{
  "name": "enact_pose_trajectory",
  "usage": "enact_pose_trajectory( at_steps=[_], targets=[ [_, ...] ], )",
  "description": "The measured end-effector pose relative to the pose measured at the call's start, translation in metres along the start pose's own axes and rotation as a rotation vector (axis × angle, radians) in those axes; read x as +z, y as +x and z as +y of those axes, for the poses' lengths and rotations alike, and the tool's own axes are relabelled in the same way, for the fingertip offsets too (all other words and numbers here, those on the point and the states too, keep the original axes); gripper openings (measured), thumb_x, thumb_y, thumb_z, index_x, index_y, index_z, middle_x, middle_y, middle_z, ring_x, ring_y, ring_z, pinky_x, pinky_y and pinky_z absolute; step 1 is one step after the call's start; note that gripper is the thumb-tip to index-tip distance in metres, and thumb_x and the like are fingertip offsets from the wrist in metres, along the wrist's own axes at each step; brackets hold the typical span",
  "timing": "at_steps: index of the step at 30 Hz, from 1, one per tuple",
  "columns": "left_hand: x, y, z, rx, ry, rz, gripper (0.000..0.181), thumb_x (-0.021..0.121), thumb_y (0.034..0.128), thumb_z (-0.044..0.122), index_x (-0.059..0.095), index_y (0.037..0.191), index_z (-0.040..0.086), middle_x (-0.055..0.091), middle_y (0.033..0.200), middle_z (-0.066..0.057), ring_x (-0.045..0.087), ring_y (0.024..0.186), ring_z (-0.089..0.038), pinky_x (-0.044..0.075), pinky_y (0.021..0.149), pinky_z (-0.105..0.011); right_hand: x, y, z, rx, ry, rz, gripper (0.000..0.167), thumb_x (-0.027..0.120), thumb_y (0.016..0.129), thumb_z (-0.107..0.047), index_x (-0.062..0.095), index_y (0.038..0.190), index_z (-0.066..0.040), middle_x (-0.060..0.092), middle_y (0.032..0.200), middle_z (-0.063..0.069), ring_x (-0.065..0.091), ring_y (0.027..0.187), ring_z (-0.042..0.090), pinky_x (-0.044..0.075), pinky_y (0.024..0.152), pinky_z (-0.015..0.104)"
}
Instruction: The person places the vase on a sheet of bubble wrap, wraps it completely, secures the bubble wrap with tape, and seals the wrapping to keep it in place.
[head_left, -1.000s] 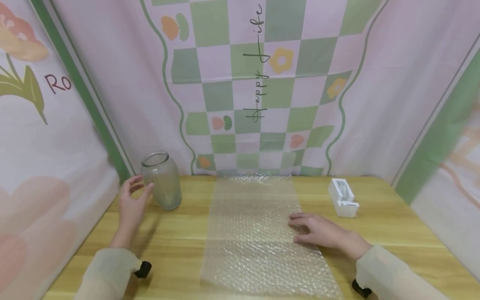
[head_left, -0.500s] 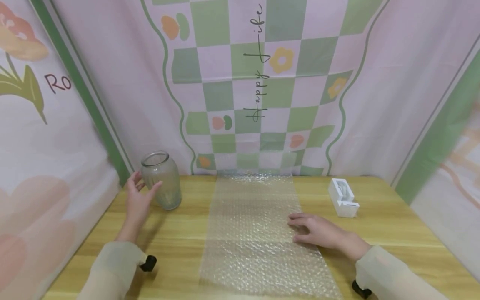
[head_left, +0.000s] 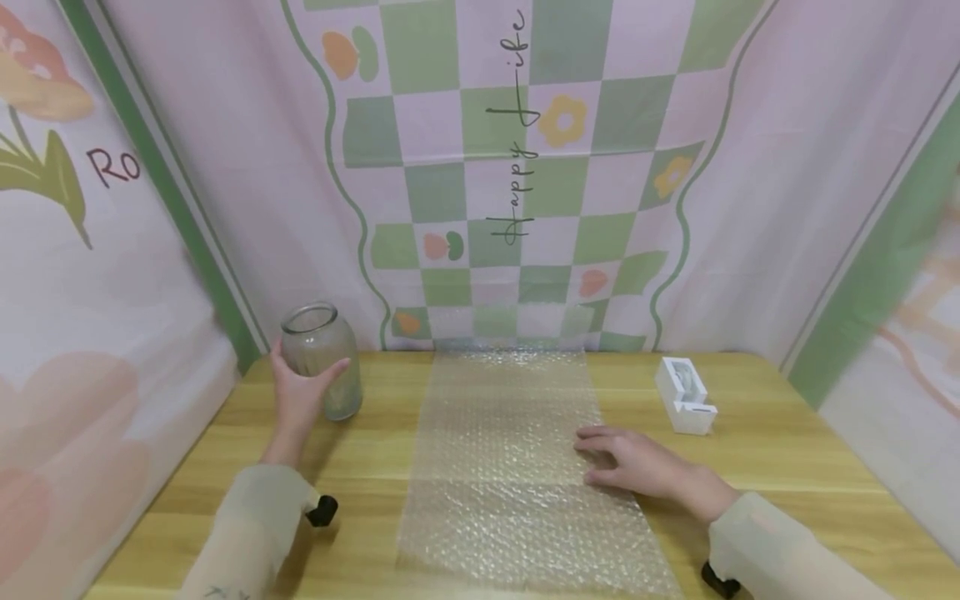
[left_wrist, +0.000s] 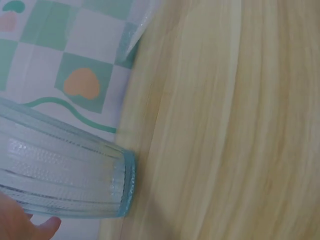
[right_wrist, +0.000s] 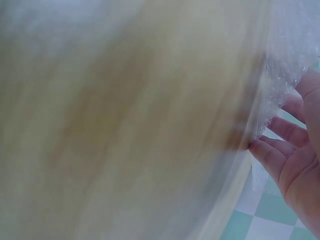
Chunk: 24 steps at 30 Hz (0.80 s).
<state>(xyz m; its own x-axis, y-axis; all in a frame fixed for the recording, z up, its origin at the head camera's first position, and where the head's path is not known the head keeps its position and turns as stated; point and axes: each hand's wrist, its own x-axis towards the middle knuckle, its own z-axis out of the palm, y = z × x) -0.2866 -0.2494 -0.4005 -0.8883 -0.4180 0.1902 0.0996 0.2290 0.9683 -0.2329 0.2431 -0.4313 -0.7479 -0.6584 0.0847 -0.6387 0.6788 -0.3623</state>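
A clear ribbed glass vase (head_left: 327, 362) stands upright at the table's back left. My left hand (head_left: 298, 396) is around its left side, thumb across the front and fingers mostly hidden behind the glass. In the left wrist view the vase (left_wrist: 60, 165) lies sideways in the picture, with the thumb of my left hand (left_wrist: 20, 222) close to its wall. A sheet of bubble wrap (head_left: 510, 467) is spread flat down the middle of the table. On its right edge rests my right hand (head_left: 637, 462), fingers relaxed; the right wrist view shows the fingertips (right_wrist: 262, 150) touching the wrap.
A white tape dispenser (head_left: 686, 396) stands on the wooden table (head_left: 787, 467) at the back right. Behind the table hangs a checked, flowered curtain (head_left: 495, 183), and more printed cloth (head_left: 112, 333) closes off both sides.
My left hand has moved rightward and forward, from beside the vase to around it. The vase stays in its place. My right hand has barely moved on the bubble wrap.
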Motion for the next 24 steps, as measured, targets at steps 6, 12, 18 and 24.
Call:
enact_pose_trajectory(
  at_steps=[6,12,18,24],
  targets=[
    [0.003,-0.001,-0.004,-0.026,-0.009,0.007,0.128,0.092,0.0779,0.021,-0.002,0.164,0.020,0.013,0.166,-0.024,0.020,0.149,-0.046,0.019,0.120,-0.063,0.002,-0.001,0.000,0.017,0.013,-0.003,0.051,0.074,0.094,-0.035,0.067,0.130,0.001,0.056,0.142,0.024,0.053,0.128,0.048,0.043,0.105,0.062],
    [0.004,-0.001,-0.011,-0.026,-0.016,0.016,0.128,0.091,0.0784,0.019,-0.004,0.164,0.020,0.012,0.166,-0.024,0.019,0.150,-0.047,0.019,0.120,-0.063,0.002,0.001,-0.001,0.013,0.004,-0.006,0.052,0.074,0.094,-0.037,0.067,0.130,-0.001,0.057,0.142,0.023,0.053,0.129,0.047,0.043,0.106,0.062],
    [0.009,0.004,-0.009,-0.010,-0.015,0.013,0.124,0.090,0.0795,0.019,-0.002,0.163,0.014,0.014,0.165,-0.027,0.020,0.149,-0.046,0.020,0.121,-0.061,0.001,-0.001,0.000,0.015,-0.004,0.004,0.050,0.075,0.094,-0.034,0.067,0.130,0.001,0.057,0.142,0.024,0.053,0.128,0.047,0.043,0.106,0.062],
    [0.011,0.003,-0.008,-0.004,-0.007,0.032,0.123,0.089,0.0808,0.017,-0.002,0.163,0.013,0.012,0.165,-0.028,0.018,0.150,-0.047,0.017,0.121,-0.060,0.000,0.000,0.000,0.010,-0.010,0.001,0.050,0.075,0.094,-0.033,0.067,0.129,0.001,0.058,0.141,0.024,0.054,0.128,0.047,0.043,0.105,0.061]
  ],
)
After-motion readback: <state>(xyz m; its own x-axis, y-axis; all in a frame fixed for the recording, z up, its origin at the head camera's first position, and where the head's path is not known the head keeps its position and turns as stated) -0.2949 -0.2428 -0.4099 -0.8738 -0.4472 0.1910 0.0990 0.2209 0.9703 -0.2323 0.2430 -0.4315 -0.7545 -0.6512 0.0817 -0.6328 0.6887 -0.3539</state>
